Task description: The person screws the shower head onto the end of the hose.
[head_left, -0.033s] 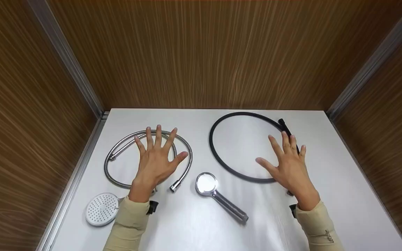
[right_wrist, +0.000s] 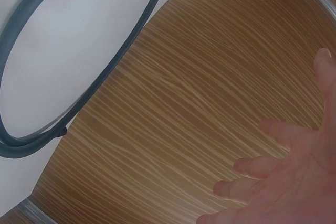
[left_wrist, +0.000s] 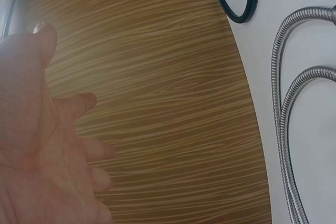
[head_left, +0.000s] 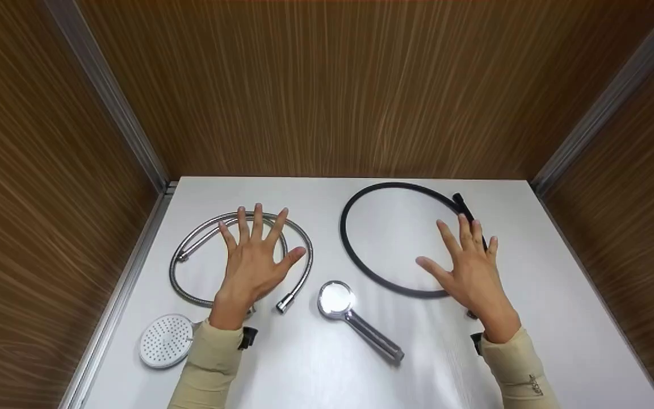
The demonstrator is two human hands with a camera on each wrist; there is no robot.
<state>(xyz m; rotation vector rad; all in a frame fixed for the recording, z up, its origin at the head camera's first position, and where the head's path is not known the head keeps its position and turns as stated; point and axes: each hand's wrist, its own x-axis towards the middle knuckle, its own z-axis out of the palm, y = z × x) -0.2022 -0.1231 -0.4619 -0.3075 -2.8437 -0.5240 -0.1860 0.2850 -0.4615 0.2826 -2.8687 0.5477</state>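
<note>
My left hand [head_left: 252,266], fingers spread and holding nothing, is raised over the silvery metal shower hose [head_left: 175,278], which lies coiled at the left and is partly hidden by it. My right hand [head_left: 472,275] is spread too, above the right side of a black shower hose [head_left: 355,258] looped on the table. Between the hands lies a chrome hand shower [head_left: 373,336], its round head towards the back left. A white round shower head [head_left: 163,342] rests near the left forearm, which covers its handle. The wrist views show both palms with bare, splayed fingers.
The white table [head_left: 315,375] is bounded by wood-grain panels [head_left: 338,91] at the back and both sides. Metal profiles [head_left: 117,96] run along the panel corners. Dark straps [head_left: 247,338] sit at the wrists.
</note>
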